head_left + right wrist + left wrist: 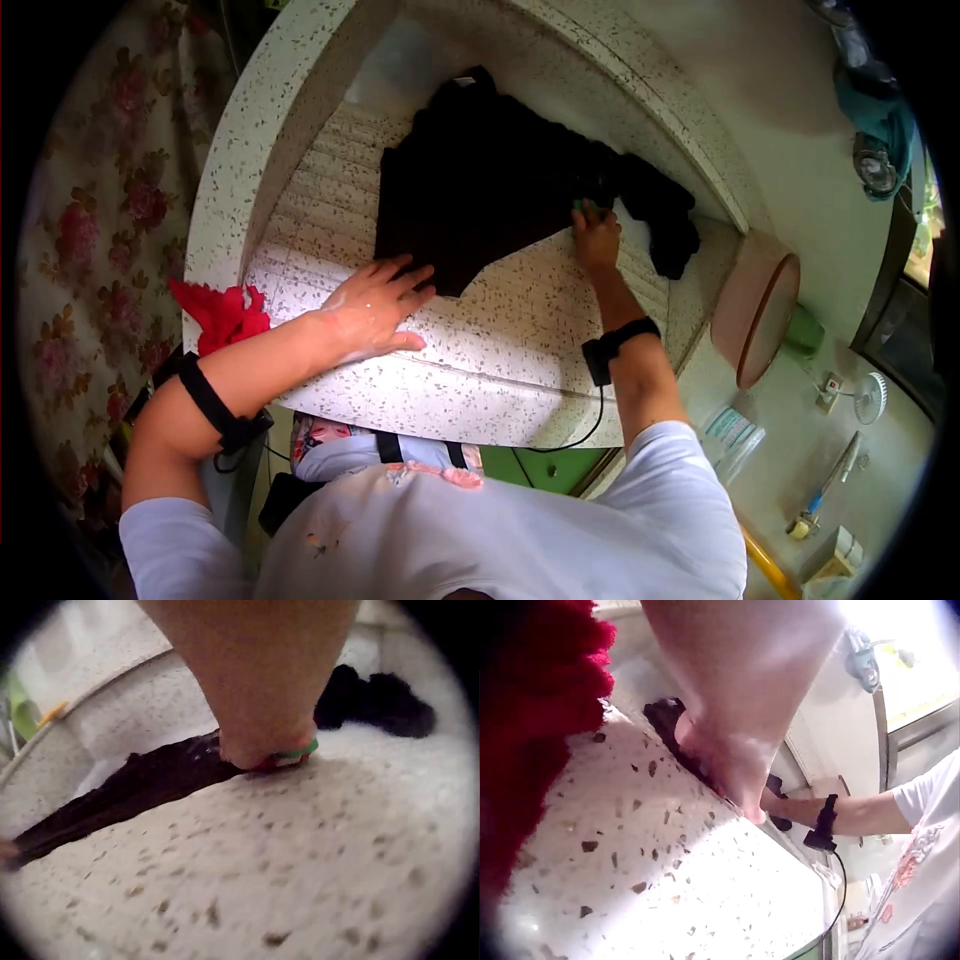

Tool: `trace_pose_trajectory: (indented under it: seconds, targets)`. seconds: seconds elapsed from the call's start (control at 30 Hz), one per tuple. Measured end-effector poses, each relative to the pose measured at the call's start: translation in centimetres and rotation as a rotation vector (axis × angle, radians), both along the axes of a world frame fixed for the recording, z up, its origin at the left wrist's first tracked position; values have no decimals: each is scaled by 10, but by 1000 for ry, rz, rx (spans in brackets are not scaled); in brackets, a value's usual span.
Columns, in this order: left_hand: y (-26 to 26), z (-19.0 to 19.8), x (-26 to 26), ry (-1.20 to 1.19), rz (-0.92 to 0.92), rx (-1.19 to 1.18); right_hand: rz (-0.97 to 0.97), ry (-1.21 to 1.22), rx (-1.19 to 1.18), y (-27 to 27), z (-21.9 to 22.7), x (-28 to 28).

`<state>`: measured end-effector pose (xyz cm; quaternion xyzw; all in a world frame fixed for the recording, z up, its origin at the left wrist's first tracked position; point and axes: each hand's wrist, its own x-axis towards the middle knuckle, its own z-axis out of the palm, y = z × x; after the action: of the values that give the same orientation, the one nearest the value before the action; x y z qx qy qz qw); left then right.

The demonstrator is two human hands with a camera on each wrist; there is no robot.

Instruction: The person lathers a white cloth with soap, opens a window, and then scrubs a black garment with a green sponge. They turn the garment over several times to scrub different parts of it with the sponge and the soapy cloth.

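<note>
A black garment lies spread over the ribbed floor of a speckled stone washbasin. My left hand, with wet suds on its back, rests with spread fingers on the garment's near left corner. At the garment's right edge, my right hand grips a small green-edged object with some red on it, pressed low against the cloth. The fingers hide most of this object, and I cannot tell its kind. A bunched dark part of the cloth lies beyond the right hand.
Red cloth hangs over the basin's left rim. A pink tub leans on the right, with a green container behind it. A small white fan is by the right wall. A floral curtain hangs at left.
</note>
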<state>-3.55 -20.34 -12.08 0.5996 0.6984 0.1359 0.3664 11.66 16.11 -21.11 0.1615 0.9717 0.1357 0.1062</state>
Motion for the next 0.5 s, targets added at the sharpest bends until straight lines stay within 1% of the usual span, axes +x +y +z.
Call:
trace_pose_trajectory:
  seconds: [0.03,0.07,0.13,0.17,0.2,0.27,0.33,0.37,0.43,0.47,0.5]
  targets:
    - [6,2,-1,44,-1,43,-152,-17,-115,18,-15,9]
    - [13,4,-3,76,-29,10,-309,-24,-213,37,-29,18]
    - [32,4,-2,135,-73,-43,-746,158,-634,46,-12,23]
    - [38,-5,6,229,-25,32,-958,252,-843,52,-2,27]
    - [42,-11,7,269,-39,98,-1159,354,-1058,59,4,26]
    - [46,-24,5,357,-72,218,-1270,358,-1330,65,5,18]
    - [49,-32,3,301,-50,301,-1110,150,-1413,57,-17,8]
    - [53,-32,-1,280,-39,342,-935,117,-1223,51,-30,-2]
    - [65,-33,-3,-43,144,112,-659,18,-1068,49,-39,-4]
    - [71,-29,-3,-203,233,-7,-627,-9,-1093,45,-24,-4]
    - [72,-25,-1,-302,217,-55,-669,-42,-1110,47,-8,5]
